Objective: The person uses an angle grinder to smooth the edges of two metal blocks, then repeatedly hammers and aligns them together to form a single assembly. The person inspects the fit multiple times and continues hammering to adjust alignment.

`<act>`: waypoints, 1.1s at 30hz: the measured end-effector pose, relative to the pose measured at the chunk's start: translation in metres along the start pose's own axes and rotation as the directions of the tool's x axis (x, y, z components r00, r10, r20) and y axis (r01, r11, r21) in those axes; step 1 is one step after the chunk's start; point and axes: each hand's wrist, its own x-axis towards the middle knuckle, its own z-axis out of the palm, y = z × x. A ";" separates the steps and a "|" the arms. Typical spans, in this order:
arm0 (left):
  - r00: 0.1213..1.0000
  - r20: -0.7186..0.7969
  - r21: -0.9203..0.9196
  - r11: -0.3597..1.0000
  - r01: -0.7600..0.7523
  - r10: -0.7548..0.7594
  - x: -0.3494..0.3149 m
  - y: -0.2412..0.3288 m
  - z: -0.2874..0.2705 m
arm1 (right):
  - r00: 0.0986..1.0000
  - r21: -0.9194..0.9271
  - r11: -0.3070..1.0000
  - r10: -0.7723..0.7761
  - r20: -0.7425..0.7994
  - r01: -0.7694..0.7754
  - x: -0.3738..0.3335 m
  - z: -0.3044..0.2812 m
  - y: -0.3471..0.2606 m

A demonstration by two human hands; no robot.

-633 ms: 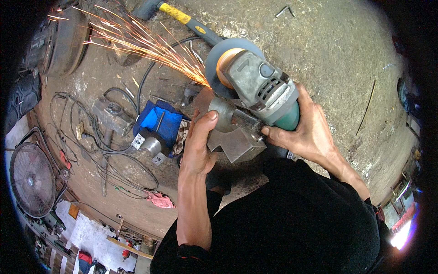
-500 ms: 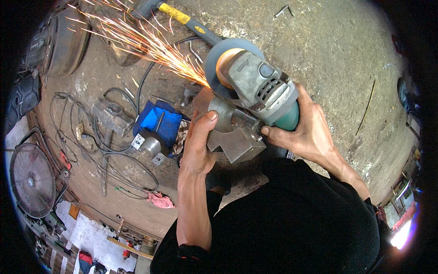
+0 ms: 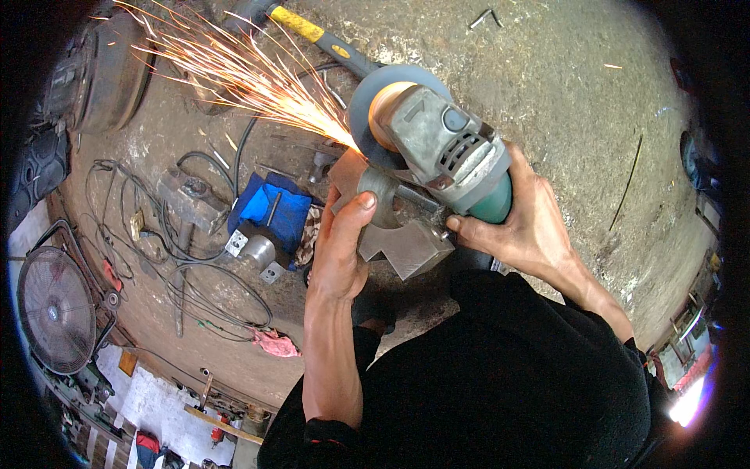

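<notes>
My right hand (image 3: 527, 223) is wrapped round the green body of an angle grinder (image 3: 445, 141), its thumb along the near side. The grinder's round disc (image 3: 362, 105) meets the upper left edge of a notched steel block (image 3: 402, 246), and orange sparks (image 3: 289, 105) stream off to the upper left. My left hand (image 3: 341, 238) grips the block's left side, thumb on top near a round metal piece (image 3: 377, 195) set in it. The fingers beneath the block are mostly hidden.
A sledgehammer (image 3: 191, 195), a blue cloth or pouch (image 3: 273, 211) and a metal cylinder with tabs (image 3: 256, 250) lie to the left among looped black cables (image 3: 223, 301). Beyond the disc lies a yellow-and-black handle (image 3: 312, 35). A fan (image 3: 56, 309) stands far left.
The grinder has shifted very slightly left against the block, and the block is turned a little. The spark stream has changed shape. Both hands keep their holds.
</notes>
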 end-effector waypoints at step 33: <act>0.990 -0.066 0.265 0.959 -0.104 0.125 -0.009 0.013 0.002 | 0.998 0.155 0.987 0.041 -0.038 -0.035 -0.002 -0.003 -0.003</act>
